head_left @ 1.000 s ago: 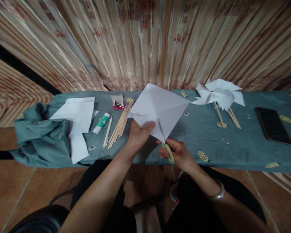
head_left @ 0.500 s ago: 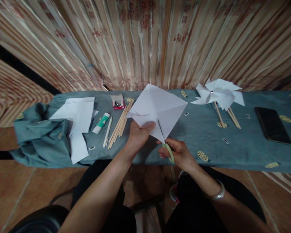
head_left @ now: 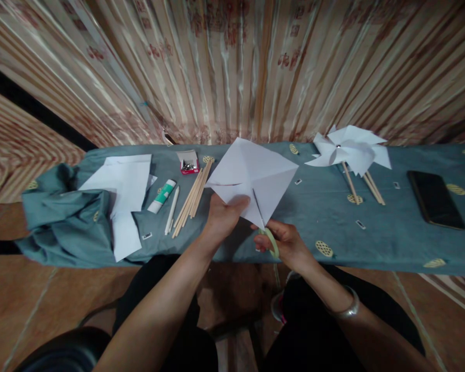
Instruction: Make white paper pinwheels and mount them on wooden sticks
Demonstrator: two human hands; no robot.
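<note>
A square sheet of white paper (head_left: 269,168), turned like a diamond and marked with creases, is gripped along its lower left side by my left hand (head_left: 225,214), thumb on top. One slit runs in from its left corner. My right hand (head_left: 282,238) holds green-handled scissors (head_left: 272,243) at the lower corner. A dark blade lies along the paper from that corner toward the middle; the rest of the blades is hidden. Both hands are above the cloth near its front edge.
On the blue-green cloth (head_left: 232,248), left, lie white paper pieces (head_left: 129,186), a glue tube (head_left: 162,196), a white pen (head_left: 172,211), wooden sticks (head_left: 194,196) and a small box of metal pins (head_left: 188,164). Paper pinwheels (head_left: 352,150) and a phone (head_left: 436,200) lie right.
The paper has shifted very slightly, and the slit at its left corner looks a little more open. Both hands keep nearly the same place and grip.
</note>
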